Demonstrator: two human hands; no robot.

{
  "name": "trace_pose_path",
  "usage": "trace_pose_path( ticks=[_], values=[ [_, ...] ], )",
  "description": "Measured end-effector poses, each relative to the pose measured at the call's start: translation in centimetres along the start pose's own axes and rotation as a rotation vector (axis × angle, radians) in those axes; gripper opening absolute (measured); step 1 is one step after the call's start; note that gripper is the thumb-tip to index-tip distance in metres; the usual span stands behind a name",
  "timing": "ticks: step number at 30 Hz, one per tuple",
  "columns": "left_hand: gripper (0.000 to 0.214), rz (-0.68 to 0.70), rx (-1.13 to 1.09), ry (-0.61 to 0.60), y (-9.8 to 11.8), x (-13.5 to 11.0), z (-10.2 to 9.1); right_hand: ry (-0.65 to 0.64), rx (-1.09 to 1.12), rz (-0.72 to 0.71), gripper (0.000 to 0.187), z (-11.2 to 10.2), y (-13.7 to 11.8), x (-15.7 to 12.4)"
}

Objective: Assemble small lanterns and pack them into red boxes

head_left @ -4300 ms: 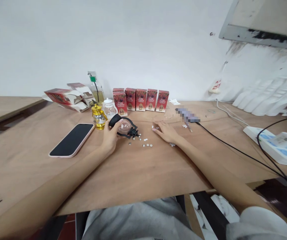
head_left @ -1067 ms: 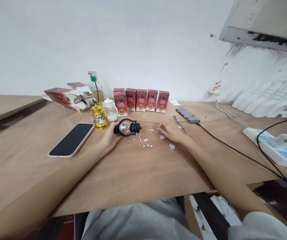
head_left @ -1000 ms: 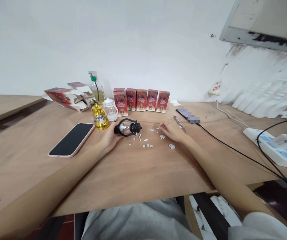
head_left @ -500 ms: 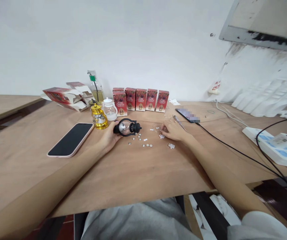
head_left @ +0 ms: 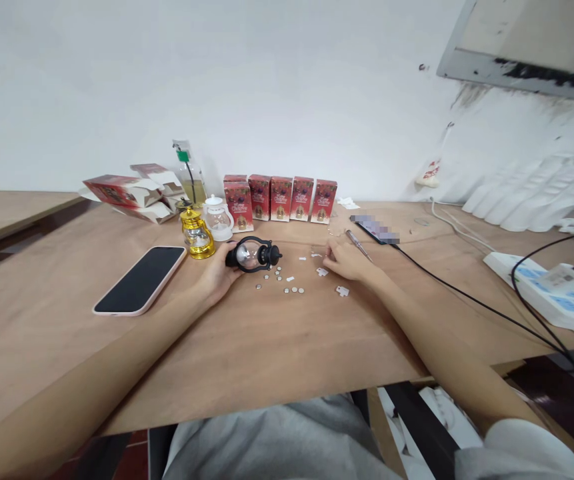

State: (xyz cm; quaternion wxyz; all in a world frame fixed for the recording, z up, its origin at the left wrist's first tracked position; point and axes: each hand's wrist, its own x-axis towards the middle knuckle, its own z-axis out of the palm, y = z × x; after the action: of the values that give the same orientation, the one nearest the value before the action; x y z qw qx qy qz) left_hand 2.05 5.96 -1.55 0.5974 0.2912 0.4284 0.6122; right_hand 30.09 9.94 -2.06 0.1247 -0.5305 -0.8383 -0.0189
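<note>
My left hand (head_left: 219, 271) is wrapped round the base of a small black lantern (head_left: 253, 254) that lies on its side on the wooden table (head_left: 267, 333). Several small button cells (head_left: 281, 281) are scattered just in front of it. My right hand (head_left: 347, 259) rests on the table to the right, fingers drawn together over tiny white plastic bits (head_left: 323, 271); what they pinch is too small to make out. A thin screwdriver (head_left: 358, 245) lies just beyond that hand.
A phone (head_left: 141, 279) lies face up at left. A gold lantern (head_left: 197, 233), a white lantern (head_left: 217, 217) and a row of red boxes (head_left: 281, 198) stand behind. A cable (head_left: 467, 297) runs to a power strip (head_left: 547, 293) at right.
The black lantern has been turned from handle-down to lying on its side. My right hand has shifted slightly right and back, its fingers closing over the small white bits.
</note>
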Motion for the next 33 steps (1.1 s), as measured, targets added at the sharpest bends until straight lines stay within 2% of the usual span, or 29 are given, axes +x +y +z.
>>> trace_pose_path(
  ticks=[3, 5, 7, 10, 12, 15, 17, 24, 33],
  values=[
    [0.023, 0.002, -0.001, 0.003, 0.0, 0.1, -0.1, 0.145, 0.232, 0.015, 0.005, 0.2, 0.2, 0.2],
    [0.023, 0.004, -0.004, -0.014, -0.1, 0.2, -0.2, 0.23, 0.505, 0.05, 0.003, 0.5, 0.2, 0.4],
    [0.024, 0.007, -0.007, -0.024, -0.1, 0.2, -0.2, 0.26, 0.836, 0.103, 0.009, 0.9, -0.2, 0.6],
    [0.023, 0.012, -0.007, -0.035, -0.1, 0.1, -0.2, 0.164, 1.247, 0.167, 0.02, 1.3, -1.4, 0.7],
    [0.023, 0.025, -0.009, -0.038, -0.2, 0.1, -0.2, 0.039, 1.386, 0.182, 0.026, 1.4, -2.5, 0.4],
    [0.023, 0.038, -0.009, -0.046, -0.2, 0.1, -0.3, -0.126, 1.492, 0.202, 0.029, 1.0, -4.3, -0.2],
    [0.023, 0.031, 0.002, -0.048, -0.3, 0.2, -0.3, -0.173, 1.541, 0.223, 0.028, 0.6, -5.4, -0.7],
    [0.024, 0.032, 0.009, -0.041, -0.2, 0.2, -0.3, -0.12, 1.666, 0.18, 0.025, -0.5, -7.5, -1.7],
    [0.024, 0.039, 0.016, -0.05, -0.3, 0.2, -0.4, -0.082, 1.715, 0.06, 0.034, 0.2, -8.1, -1.9]
  ],
)
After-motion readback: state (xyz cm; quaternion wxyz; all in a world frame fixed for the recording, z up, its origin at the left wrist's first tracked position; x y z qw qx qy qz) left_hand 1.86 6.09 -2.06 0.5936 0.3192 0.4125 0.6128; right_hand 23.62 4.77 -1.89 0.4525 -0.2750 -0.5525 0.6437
